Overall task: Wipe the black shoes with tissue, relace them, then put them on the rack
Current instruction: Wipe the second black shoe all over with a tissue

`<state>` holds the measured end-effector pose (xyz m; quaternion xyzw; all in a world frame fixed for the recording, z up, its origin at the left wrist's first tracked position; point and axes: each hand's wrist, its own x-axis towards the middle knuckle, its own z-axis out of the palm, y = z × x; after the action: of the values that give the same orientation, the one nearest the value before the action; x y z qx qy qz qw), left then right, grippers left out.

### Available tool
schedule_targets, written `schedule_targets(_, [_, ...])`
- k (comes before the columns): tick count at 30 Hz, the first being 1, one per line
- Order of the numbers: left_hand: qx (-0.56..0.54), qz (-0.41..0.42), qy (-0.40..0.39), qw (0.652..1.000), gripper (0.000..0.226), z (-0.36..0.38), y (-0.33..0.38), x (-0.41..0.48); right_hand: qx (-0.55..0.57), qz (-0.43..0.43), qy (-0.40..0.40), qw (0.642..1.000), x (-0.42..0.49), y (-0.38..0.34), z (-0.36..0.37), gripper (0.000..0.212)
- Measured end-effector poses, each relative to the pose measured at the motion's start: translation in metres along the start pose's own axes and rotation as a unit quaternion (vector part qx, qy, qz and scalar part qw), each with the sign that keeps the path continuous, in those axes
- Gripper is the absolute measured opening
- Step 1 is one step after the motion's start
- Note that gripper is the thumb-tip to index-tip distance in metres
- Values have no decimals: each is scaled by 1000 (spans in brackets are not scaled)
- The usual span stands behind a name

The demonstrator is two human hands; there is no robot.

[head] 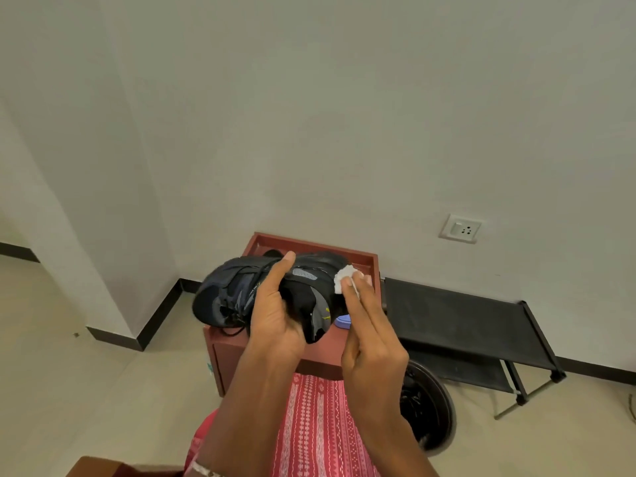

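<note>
Wiping stage, by my judgement. My left hand [275, 315] gripped the black shoe [237, 287] round its middle, thumb over the top and fingers curled beneath, holding it clear above the red-brown worktop [373, 270]. The shoe's long axis ran from 9 o'clock to 3 o'clock. My right hand [370, 325] came in from 5 o'clock, its fingers pressed together and pinching the tissue [344, 278] against the shoe's 3 o'clock end. Unwiped surface therefore lay toward 9 o'clock from the tissue. A lace end [234, 328] hung loose. The rack [464, 311] stood at 3 o'clock, nearer my right hand.
</note>
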<state>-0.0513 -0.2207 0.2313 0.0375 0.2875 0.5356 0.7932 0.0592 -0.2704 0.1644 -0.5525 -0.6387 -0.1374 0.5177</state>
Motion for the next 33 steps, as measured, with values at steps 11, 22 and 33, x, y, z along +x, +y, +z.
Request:
schedule_targets(11, [-4, -85, -69, 994, 57, -12, -6, 11, 29, -53, -49, 997, -6, -23, 0, 44])
schedule_targets(22, [138, 19, -78, 987, 73, -14, -32, 17, 23, -18, -214, 976, 61, -24, -16, 68])
schedule_targets(33, [174, 57, -33, 982, 86, -13, -25, 19, 78, 70, -144, 984, 17, -25, -37, 47])
